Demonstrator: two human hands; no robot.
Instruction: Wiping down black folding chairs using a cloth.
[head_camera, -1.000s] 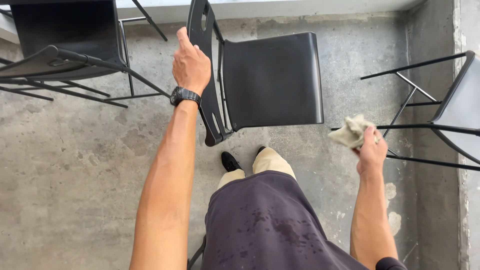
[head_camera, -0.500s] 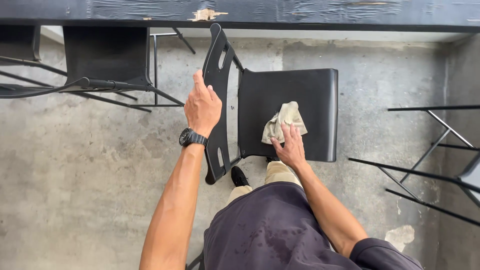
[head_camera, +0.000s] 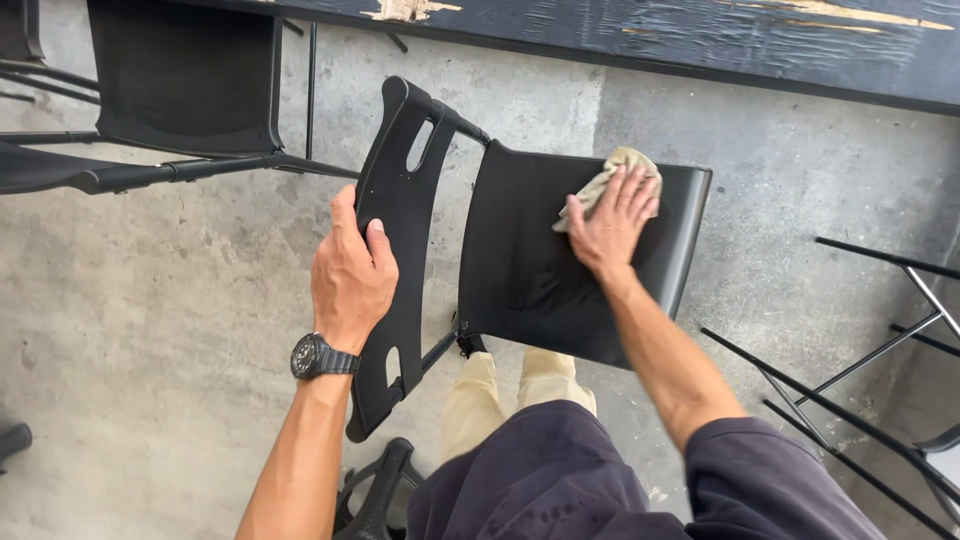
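Observation:
A black chair stands in front of me on the concrete floor. My left hand (head_camera: 350, 275), with a black watch on the wrist, grips the chair's slotted backrest (head_camera: 400, 180) around its edge. My right hand (head_camera: 612, 225) presses a crumpled beige cloth (head_camera: 600, 180) flat against the black seat (head_camera: 520, 270), near the seat's far side. The fingers lie spread over the cloth. My legs in beige trousers show below the seat.
A second black chair (head_camera: 180, 80) stands at the upper left, its legs reaching toward mine. Thin black chair legs (head_camera: 850, 380) cross the right side. A dark, chipped table edge (head_camera: 650, 30) runs along the top. Another black object (head_camera: 375, 495) sits by my feet.
My right hand has slid with the cloth across the seat to its far side. My left hand keeps its grip on the backrest. The view has come closer to the chair.

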